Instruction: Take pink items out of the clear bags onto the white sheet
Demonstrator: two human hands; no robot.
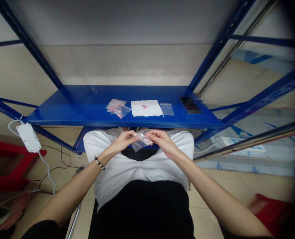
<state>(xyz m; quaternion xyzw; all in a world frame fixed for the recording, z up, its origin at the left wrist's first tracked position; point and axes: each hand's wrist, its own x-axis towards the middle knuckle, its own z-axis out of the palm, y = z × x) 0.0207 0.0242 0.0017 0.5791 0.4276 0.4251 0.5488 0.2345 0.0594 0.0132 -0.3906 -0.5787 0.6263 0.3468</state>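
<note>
Above my lap, a small clear plastic bag is stretched between my two hands, in front of the shelf edge. My left hand pinches its left side, and my right hand grips its right side. Something pinkish shows by my right fingertips; I cannot make out what it is. On the blue shelf lies a white cloth with a small pink and brownish piece on it. Left of the cloth is a pile of clear bags with pink contents. A flat clear bag lies at its right.
A dark, pixelated object lies at the shelf's right end. Blue uprights frame the shelf. A white power strip hangs at its left corner, its cable trailing down. Red stools stand on the floor at left and right.
</note>
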